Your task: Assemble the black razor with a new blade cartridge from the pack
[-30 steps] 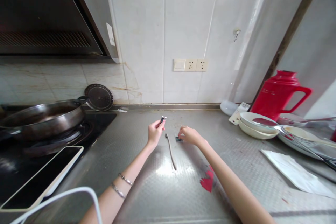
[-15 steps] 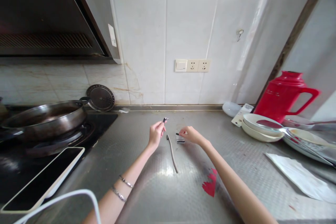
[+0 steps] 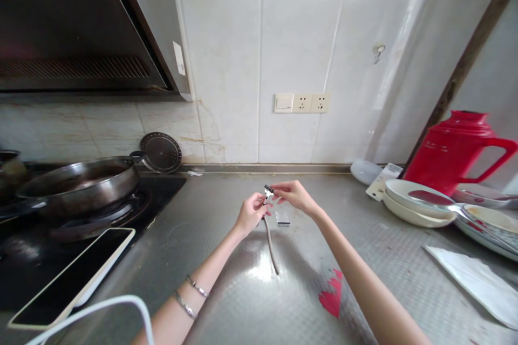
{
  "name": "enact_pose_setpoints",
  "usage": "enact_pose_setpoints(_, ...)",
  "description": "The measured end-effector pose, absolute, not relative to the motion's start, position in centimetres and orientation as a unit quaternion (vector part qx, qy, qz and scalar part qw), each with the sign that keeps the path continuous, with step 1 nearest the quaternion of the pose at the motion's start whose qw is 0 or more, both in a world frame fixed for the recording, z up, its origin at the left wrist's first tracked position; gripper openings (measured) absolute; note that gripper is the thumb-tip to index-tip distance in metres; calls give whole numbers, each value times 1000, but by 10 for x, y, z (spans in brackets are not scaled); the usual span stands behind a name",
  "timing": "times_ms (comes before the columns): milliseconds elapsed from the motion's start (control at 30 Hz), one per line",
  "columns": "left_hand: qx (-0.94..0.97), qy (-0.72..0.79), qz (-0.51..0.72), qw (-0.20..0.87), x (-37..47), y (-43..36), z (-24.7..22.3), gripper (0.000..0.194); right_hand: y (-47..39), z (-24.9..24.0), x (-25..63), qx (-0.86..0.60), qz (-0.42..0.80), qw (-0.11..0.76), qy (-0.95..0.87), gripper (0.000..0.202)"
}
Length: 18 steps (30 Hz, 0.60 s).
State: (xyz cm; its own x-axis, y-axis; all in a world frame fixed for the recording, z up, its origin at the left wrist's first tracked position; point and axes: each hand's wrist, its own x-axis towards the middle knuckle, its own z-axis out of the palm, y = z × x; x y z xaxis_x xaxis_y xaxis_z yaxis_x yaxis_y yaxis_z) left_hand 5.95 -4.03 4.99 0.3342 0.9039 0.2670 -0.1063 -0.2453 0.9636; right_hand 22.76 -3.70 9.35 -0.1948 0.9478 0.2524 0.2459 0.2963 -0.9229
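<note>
My left hand (image 3: 251,211) pinches a small metal razor head (image 3: 268,192) above the steel counter. My right hand (image 3: 294,194) meets it from the right, fingertips on the same razor head or on a tiny piece held against it; I cannot tell which. Below the hands a thin razor handle (image 3: 271,240) lies on the counter, pointing towards me. A small flat blade packet (image 3: 282,218) rests just right of the handle's far end, under my right wrist.
A dark wok (image 3: 76,186) sits on the stove at the left, a round lid (image 3: 161,152) leaning behind it. A phone (image 3: 73,277) with a white cable lies at the near left. Bowls (image 3: 416,205), a red thermos (image 3: 457,148) and white paper (image 3: 481,283) occupy the right.
My right hand left the packet on the counter, rose and moved left to meet my left hand at the razor head. The camera view shifted slightly left.
</note>
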Motion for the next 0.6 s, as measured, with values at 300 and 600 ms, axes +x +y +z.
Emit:
enact_pose_setpoints(300,626,293,516,505,61,-41,52,26,-41,104,227,-448,280,414,-742,24)
enact_pose_setpoints(600,624,290,526,500,60,-42,52,27,-44,112,219,-444,223,405,-768,28)
